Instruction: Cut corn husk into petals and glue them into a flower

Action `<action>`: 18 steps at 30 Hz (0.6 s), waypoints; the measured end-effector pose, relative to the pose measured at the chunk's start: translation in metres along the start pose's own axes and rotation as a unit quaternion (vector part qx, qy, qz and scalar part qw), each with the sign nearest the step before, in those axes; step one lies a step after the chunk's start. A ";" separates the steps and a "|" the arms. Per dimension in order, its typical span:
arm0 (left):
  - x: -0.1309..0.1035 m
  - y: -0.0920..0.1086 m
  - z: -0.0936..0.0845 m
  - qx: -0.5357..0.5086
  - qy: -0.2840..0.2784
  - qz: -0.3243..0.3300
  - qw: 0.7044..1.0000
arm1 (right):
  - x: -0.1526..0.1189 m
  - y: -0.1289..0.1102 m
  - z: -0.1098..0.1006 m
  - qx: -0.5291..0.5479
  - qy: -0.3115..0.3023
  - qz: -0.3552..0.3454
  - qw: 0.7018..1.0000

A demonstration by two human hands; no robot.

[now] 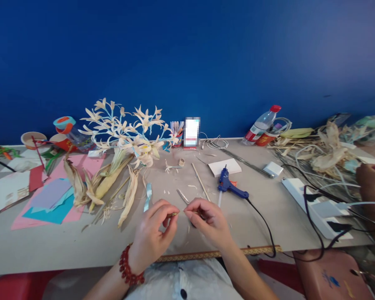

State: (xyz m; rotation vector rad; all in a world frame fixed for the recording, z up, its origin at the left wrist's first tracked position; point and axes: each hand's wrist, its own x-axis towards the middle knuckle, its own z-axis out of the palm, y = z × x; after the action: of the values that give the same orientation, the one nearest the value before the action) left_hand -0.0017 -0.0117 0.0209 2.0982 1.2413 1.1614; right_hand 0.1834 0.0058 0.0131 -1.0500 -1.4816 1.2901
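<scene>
Near the table's front edge, my left hand [156, 229] pinches a tiny yellowish-green piece [174, 214] between thumb and fingers; its kind is too small to tell. Close beside it, fingertips a little apart from the left ones, my right hand [210, 221] is closed in a pinch, and what it may hold is hidden. A thin silvery tool [182, 196] lies just beyond the fingertips. A pale stick [200, 180] and a blue glue gun [228, 185] rest behind my right hand. To the left of my left hand lies a light blue ribbon [148, 196].
Flowers made of pale husk [143, 121] and dried corn husks [112, 187] fill the left, beside coloured paper [53, 204]. A phone [192, 133] stands against the wall. At right are a bottle [262, 125], a power strip [312, 208], cables and another person's hand [371, 179].
</scene>
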 end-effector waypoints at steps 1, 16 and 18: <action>0.000 0.000 0.000 0.001 -0.001 -0.001 1.000 | 0.000 0.000 0.000 -0.004 0.000 -0.001 1.000; -0.004 -0.002 -0.003 -0.018 0.023 -0.005 1.000 | -0.001 0.004 0.002 -0.056 -0.001 0.002 0.998; -0.004 -0.002 -0.004 -0.025 0.020 0.001 0.999 | -0.002 0.005 0.002 -0.058 0.004 -0.004 0.998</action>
State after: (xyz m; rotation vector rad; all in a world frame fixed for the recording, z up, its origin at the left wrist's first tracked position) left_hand -0.0070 -0.0143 0.0193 2.0504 1.2155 1.2289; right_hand 0.1820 0.0043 0.0079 -1.1220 -1.5696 1.2045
